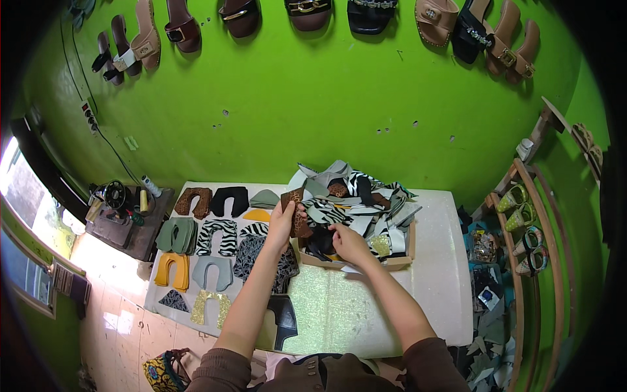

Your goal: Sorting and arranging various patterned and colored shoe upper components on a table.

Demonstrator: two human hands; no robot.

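Observation:
My left hand (281, 225) is closed on a brown leopard-print piece of material (298, 219), held upright above the table beside a box. My right hand (350, 244) is over the near part of the cardboard box (398, 263), its fingers curled close to a black scrap (319, 243). Whether anything sits between those fingers I cannot make out. Offcuts in zebra print (326, 212), grey, white and black heap up in the box and spill past its far side. Left of my hands lie cut U-shaped pieces, among them black (230, 201), zebra (217, 236), mustard (172, 270) and grey (213, 272).
A glittery pale-gold sheet (326, 307) covers the table's near middle, beside a dark patterned stack (264, 261). A sewing machine (116, 196) stands at the left. Sandals (308, 13) hang on the green wall; a wooden rack (522, 261) with shoes leans at the right.

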